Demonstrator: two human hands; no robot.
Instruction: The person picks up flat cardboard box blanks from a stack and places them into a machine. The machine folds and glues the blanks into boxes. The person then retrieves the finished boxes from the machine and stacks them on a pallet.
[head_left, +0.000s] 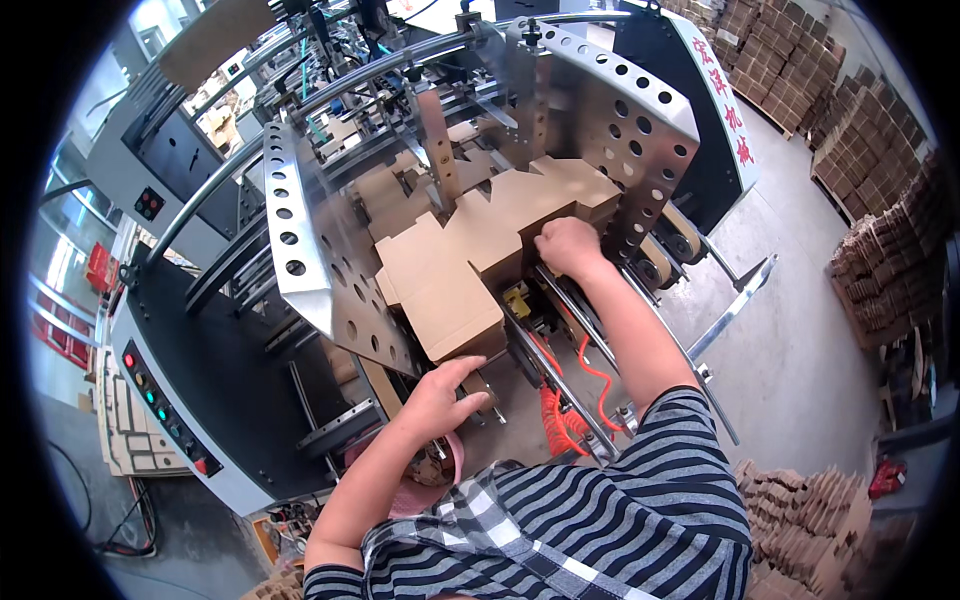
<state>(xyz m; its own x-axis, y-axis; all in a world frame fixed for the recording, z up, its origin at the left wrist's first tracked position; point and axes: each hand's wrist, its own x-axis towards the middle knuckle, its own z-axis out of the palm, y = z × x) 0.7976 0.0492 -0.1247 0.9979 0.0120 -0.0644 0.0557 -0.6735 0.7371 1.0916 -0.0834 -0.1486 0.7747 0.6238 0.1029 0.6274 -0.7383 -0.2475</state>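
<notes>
Cardboard pieces (800, 530) stand in ragged stacks at the near right, beside the person's striped shirt (610, 515), which has a checked strap (490, 515) across it. At the near left, a pink object (410, 497) is partly hidden behind the left forearm.

A little farther on, the left hand (437, 400) reaches to the near left corner of a brown cardboard stack (450, 275). Its thumb and forefinger are spread apart, the forefinger at the stack's near side; how firmly it presses, I cannot tell. To its right, orange coiled hoses (560, 420) hang among metal rods.

Farther in, the right hand (570, 247) is at the near edge of the stack's right part, fingers curled together; whether they grip a sheet, I cannot tell. The stack, of flat notched sheets, lies in the machine between a left perforated plate (302, 270) and a right perforated plate (650, 125). An upright bar (435, 145) stands at its far side.

Left of it is a control panel (165, 415) with coloured buttons. At the far right, brown bundles (790, 60) are piled on the grey floor side.
</notes>
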